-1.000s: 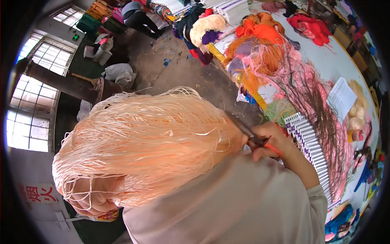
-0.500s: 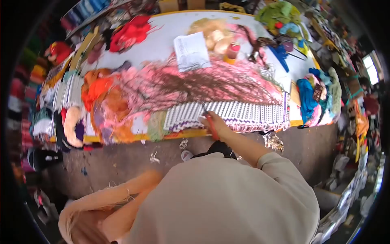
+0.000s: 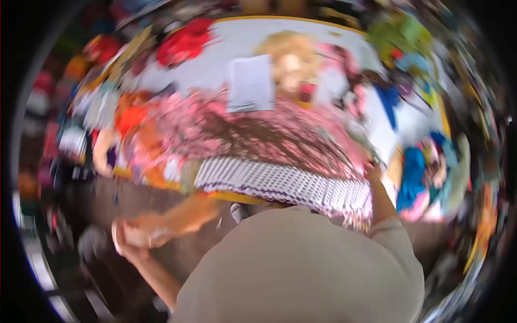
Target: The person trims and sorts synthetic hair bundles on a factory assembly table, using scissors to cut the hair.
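At the lower left, away from the table, my left hand (image 3: 129, 240) is closed round a bundle of peach-orange yarn (image 3: 183, 218) that stretches toward the table edge. My right hand (image 3: 372, 171) is at the right end of the white and purple patterned strip (image 3: 285, 180), beside the pink yarn; its fingers are blurred and whatever it holds cannot be made out. Brown strands (image 3: 264, 141) lie spread over pink yarn (image 3: 177, 121) behind the strip. A white paper sheet (image 3: 251, 83) rests on the pink yarn.
On the white table (image 3: 231, 32) are red yarn (image 3: 186, 43), cream yarn (image 3: 291, 56), orange yarn (image 3: 132, 119), green yarn (image 3: 401, 37) and a blue object (image 3: 386, 105). Blue yarn (image 3: 412, 175) hangs at the right edge.
My right hand has moved right along the strip from its middle; the red-handled scissors it held are no longer visible. My left hand has come into view with the peach-orange yarn. The view has shifted.
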{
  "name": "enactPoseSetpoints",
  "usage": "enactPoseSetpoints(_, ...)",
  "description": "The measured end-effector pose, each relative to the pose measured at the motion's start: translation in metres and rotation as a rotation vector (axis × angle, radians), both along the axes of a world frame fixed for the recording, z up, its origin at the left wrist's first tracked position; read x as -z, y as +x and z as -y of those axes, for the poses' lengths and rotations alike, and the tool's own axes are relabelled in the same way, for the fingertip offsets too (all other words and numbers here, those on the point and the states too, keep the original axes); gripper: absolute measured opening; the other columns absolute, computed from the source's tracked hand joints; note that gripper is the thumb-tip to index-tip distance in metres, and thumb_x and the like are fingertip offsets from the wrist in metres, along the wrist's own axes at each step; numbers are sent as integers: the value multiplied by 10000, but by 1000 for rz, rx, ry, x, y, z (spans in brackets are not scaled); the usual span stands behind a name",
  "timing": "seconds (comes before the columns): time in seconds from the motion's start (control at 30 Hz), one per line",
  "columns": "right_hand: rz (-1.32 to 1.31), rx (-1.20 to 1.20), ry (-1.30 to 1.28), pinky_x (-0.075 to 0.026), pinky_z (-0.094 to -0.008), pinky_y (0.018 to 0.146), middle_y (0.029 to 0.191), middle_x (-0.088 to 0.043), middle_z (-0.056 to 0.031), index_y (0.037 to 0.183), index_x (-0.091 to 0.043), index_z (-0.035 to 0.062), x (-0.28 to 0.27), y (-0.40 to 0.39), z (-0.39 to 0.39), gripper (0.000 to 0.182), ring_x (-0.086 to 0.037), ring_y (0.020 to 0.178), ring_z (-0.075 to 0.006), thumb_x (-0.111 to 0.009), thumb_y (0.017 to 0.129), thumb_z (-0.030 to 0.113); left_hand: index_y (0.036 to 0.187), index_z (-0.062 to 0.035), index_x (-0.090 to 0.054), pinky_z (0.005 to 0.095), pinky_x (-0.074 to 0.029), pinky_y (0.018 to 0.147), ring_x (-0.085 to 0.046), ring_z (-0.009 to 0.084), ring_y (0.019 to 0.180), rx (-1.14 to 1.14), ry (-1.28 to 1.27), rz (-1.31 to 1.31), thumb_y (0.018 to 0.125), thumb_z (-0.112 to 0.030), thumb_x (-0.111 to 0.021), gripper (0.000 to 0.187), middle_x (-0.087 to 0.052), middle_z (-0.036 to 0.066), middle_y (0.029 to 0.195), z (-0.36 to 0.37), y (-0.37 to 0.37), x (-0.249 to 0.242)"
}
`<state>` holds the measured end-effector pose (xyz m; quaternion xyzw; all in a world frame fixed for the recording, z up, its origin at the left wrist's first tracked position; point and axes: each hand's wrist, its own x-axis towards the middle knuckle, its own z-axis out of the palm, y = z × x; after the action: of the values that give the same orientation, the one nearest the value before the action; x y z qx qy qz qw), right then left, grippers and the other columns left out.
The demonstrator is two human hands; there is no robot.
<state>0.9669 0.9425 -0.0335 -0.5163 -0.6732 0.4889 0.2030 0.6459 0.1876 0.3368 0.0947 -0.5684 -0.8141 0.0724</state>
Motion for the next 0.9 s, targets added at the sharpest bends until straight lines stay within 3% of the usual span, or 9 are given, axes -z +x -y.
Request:
enactPoseSetpoints(0.07, 81, -33, -141, -505, -393, 580, 928, -682, -72, 1124, -587, 75, 53, 7, -71, 338, -630, 781, -216, -612, 890, 318, 963, -47, -629, 332, -509, 757, -589, 184, 813, -316, 11, -15, 875, -189, -592, 171, -614, 65, 882, -42, 9, -22)
enactPoseSetpoints(0.1, 728, -202, 222, -528, -420, 685, 989, -695, -100, 1113, -588, 21, 31, -12, -83, 439, -647, 832, -247, -691, 825, 335, 987, -15, -629, 343, -518, 791, -602, 207, 849, -249, 21, -115, 871, -169, -601, 195, -636, 99, 934, -53, 16, -33)
enactPoseSetpoints(0.17, 779, -361, 311, -534, -423, 682, 1010, -681, -113, 1086, -567, 51, 29, -35, -103, 414, -652, 830, -263, -633, 856, 389, 1040, 25, -599, 394, -511, 808, -594, 258, 867, -231, 75, -253, 874, -158, -591, 248, -623, 162, 1005, -50, 20, -42)
enactPoseSetpoints(0.27, 864, -334, 495, -534, -468, 724, 989, -665, -218, 1086, -514, -7, 6, -74, -105, 558, -667, 860, -384, -661, 801, 450, 1195, 62, -520, 468, -374, 1082, -492, 366, 1265, -234, 73, -293, 947, -212, -542, 370, -516, 223, 1348, -77, 34, -69)
enactPoseSetpoints(0.47, 975, -383, 16, -578, -455, 749, 1097, -629, -271, 1272, -433, -46, 10, -106, -127, 565, -664, 987, -386, -604, 852, 290, 1448, 57, -273, 463, -219, 1171, -304, 352, 1411, -79, 145, -353, 976, -336, -495, 654, -335, 216, 1504, -118, 54, -88)
enactPoseSetpoints(0.57, 866, -60, 490, -565, -464, 777, 1158, -571, -268, 1249, -475, -47, -72, -135, -37, 487, -622, 1001, -435, -641, 864, 201, 1458, 50, -260, 460, -234, 1166, -326, 349, 1399, -116, 82, -366, 960, -376, -518, 705, -347, 213, 1496, -129, 62, -84)
enactPoseSetpoints(0.67, 200, -388, 1149, -517, -437, 836, 1188, -556, -229, 1348, -435, 2, -53, -156, -11, 583, -582, 1010, -385, -690, 872, 218, 1438, 22, -309, 433, -280, 1148, -413, 327, 1341, -111, 83, -372, 983, -360, -493, 621, -444, 211, 1419, -135, 68, -78)
enactPoseSetpoints(0.77, -441, -660, 312, -473, -274, 759, 1152, -548, -89, 1331, -449, 3, -144, -226, 162, 494, -546, 861, -140, -653, 897, 122, 1365, 27, -412, 411, -379, 1071, -553, 294, 1180, -84, 150, -327, 960, -275, -539, 521, -609, 169, 1194, -134, 72, -67)
enactPoseSetpoints(0.9, -405, -1430, -120, -501, -283, 737, 1099, -558, -59, 1232, -535, 85, -329, -237, 398, 474, -609, 779, -127, -686, 795, -19, 1171, -12, -540, 400, -428, 955, -582, 236, 954, -14, 234, -188, 925, -232, -597, 335, -576, 63, 908, -111, 72, -42)
